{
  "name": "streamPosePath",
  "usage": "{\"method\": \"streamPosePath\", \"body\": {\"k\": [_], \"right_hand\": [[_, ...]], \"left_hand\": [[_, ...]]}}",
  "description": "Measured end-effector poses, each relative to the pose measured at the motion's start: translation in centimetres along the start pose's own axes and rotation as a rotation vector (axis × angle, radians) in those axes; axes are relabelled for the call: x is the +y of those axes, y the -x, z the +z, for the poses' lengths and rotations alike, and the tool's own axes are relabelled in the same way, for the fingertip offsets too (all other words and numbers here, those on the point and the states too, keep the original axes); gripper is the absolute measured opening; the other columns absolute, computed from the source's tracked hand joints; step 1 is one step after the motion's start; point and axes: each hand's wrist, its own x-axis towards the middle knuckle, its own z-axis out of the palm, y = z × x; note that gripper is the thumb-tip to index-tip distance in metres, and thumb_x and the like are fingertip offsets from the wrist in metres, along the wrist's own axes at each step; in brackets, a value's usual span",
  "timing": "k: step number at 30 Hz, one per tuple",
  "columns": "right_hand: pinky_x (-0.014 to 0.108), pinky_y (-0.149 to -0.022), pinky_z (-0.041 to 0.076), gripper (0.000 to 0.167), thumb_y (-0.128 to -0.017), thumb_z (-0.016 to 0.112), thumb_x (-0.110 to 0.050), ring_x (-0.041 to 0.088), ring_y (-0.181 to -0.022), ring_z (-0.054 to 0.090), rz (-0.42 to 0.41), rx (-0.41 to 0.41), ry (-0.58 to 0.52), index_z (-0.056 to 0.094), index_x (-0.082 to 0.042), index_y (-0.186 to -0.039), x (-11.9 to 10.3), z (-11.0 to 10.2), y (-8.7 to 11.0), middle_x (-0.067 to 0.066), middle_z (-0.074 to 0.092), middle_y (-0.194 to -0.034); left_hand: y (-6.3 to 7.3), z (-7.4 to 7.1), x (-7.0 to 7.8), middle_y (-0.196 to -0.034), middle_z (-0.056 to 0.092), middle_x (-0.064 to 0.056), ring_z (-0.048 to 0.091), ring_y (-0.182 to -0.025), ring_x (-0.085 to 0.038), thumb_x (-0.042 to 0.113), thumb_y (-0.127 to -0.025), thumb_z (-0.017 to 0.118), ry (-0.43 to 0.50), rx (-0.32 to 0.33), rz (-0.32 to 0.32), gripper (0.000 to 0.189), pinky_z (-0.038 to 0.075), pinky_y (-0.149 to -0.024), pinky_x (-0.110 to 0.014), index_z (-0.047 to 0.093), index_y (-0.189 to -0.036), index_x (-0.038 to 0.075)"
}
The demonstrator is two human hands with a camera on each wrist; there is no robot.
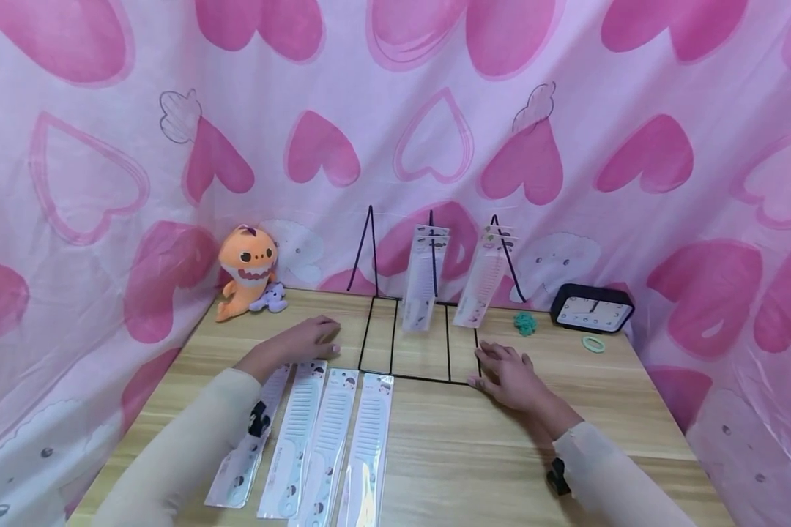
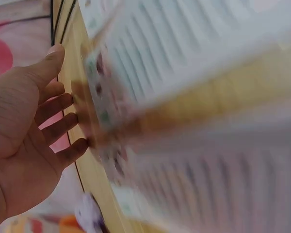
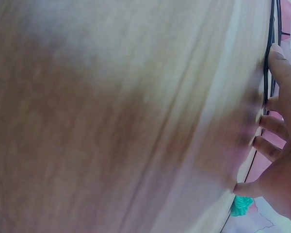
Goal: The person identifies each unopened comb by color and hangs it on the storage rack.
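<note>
A black wire display rack (image 1: 420,378) stands at the table's middle, with three pairs of slanting rods at its back. Packaged combs with pink teeth (image 1: 484,282) hang from its right rod, and packaged combs of a paler colour (image 1: 423,282) from the middle one. My right hand (image 1: 510,373) lies at the rack's front right corner, fingers spread and loosely bent; thumb and fingertips are by the wire. My left hand (image 1: 308,340) hovers or rests just behind the top ends of several packaged combs (image 1: 368,439) laid in a row, fingers relaxed, holding nothing.
An orange shark plush (image 1: 247,267) and a small purple plush (image 1: 272,298) sit at the back left. On the back right are a teal bundle (image 1: 524,323), a pale green ring (image 1: 593,344) and a black clock (image 1: 593,308). A heart-patterned curtain (image 1: 329,88) encloses the table.
</note>
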Motion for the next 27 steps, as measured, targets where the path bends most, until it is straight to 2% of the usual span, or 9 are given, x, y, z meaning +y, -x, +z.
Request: {"method": "streamPosePath", "body": {"k": [6,10,17,22,27], "right_hand": [[0.094,-0.116,0.028,0.073,-0.107,0.071,-0.053,0.051,-0.153,0.047,-0.010,0.004,-0.003,0.056,-0.007,-0.162,0.1,0.1,0.1,0.017,0.048,-0.173],[0.094,-0.115,0.028,0.073,-0.106,0.072,-0.052,0.052,-0.152,0.047,-0.009,0.010,-0.012,0.057,-0.006,-0.161,0.2,0.1,0.3,0.018,0.048,-0.172],[0.095,-0.114,0.027,0.073,-0.105,0.073,-0.050,0.053,-0.152,0.047,-0.015,0.007,-0.023,0.057,-0.005,-0.160,0.2,0.2,0.2,0.019,0.048,-0.173],[0.095,-0.114,0.027,0.073,-0.105,0.074,-0.050,0.052,-0.153,0.047,-0.015,-0.001,-0.025,0.058,-0.005,-0.160,0.1,0.1,0.0,0.019,0.047,-0.173],[0.095,-0.115,0.026,0.073,-0.105,0.074,-0.050,0.052,-0.154,0.046,-0.009,-0.008,-0.024,0.057,-0.006,-0.161,0.0,0.0,-0.1,0.019,0.047,-0.173]], "left_hand": [[3.1,-0.3,-2.9,-0.167,0.049,-0.026,0.048,-0.154,-0.050,0.038,-0.111,0.068,-0.021,0.045,-0.024,0.064,0.042,-0.127,-0.068,0.052,-0.163,0.003],[5.0,-0.4,-4.7,-0.167,0.048,-0.027,0.046,-0.155,-0.052,0.038,-0.108,0.073,-0.002,0.084,-0.066,0.068,0.040,-0.127,-0.071,0.053,-0.163,0.004],[7.5,-0.4,-7.2,-0.168,0.045,-0.032,0.043,-0.155,-0.056,0.044,-0.102,0.080,-0.026,0.128,-0.078,0.079,0.039,-0.126,-0.073,0.052,-0.162,0.001],[8.3,-0.2,-7.8,-0.169,0.044,-0.029,0.041,-0.156,-0.055,0.046,-0.096,0.087,-0.011,0.143,-0.131,0.080,0.037,-0.126,-0.074,0.059,-0.158,0.004],[8.6,0.1,-7.4,-0.164,0.050,-0.025,0.046,-0.152,-0.053,0.042,-0.091,0.092,0.021,0.174,-0.178,0.063,0.040,-0.125,-0.074,0.072,-0.142,0.011]]}}
